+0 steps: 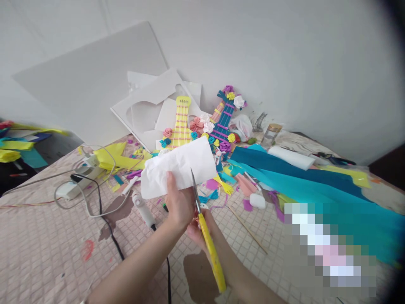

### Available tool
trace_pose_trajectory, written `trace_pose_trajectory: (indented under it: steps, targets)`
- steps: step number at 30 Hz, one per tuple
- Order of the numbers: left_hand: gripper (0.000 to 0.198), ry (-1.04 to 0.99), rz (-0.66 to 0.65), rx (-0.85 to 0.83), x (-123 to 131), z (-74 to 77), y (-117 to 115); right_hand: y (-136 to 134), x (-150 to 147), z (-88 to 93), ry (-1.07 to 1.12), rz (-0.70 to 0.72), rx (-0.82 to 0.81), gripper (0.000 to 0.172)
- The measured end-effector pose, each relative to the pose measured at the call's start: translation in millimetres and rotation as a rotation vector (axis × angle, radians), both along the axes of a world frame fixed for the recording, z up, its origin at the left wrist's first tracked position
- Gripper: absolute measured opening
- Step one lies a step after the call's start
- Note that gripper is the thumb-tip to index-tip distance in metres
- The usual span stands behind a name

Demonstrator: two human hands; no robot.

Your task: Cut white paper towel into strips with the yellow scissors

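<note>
A folded piece of white crepe-like paper (180, 169) is pinched in my left hand (179, 204), the thumb lying on its front face. My right hand (202, 230), below and partly behind the left, is closed on yellow-handled scissors (209, 251). Their blades point up and overlap the paper's lower right part; I cannot tell whether they are cutting it. Beyond the paper stand a yellow paper guitar (182, 122) with strings and a blue one (223, 122) with paper flowers. The paper hides the lower part of the yellow guitar.
At left lie a white power strip (77, 183), tangled cables and a white glue gun (143, 210). Teal crepe paper (303, 190), a white roll (291, 158) and a jar (272, 134) are at right. A wooden stick (248, 230) and colored scraps lie on the quilted cover. White boards (95, 84) lean behind.
</note>
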State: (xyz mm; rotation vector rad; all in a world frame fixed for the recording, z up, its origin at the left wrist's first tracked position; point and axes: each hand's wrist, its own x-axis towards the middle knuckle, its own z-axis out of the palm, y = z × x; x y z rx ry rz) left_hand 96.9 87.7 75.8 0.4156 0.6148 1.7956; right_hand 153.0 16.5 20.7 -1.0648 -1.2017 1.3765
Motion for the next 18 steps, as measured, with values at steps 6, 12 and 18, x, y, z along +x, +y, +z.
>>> trace_pose_trajectory:
  steps: [6,12,18]
  targets:
    - [0.047,-0.012,0.009,0.037,1.5,-1.3,-0.1,0.7,-0.5,1.1,0.049,-0.004,-0.062,0.022]
    - [0.044,-0.001,0.008,0.045,3.9,0.6,-2.0,1.0,-1.1,1.2,0.052,-0.008,-0.070,0.023]
    - [0.046,0.017,-0.009,-0.008,4.4,1.7,-2.7,1.8,3.0,3.4,0.010,-0.004,-0.057,0.022]
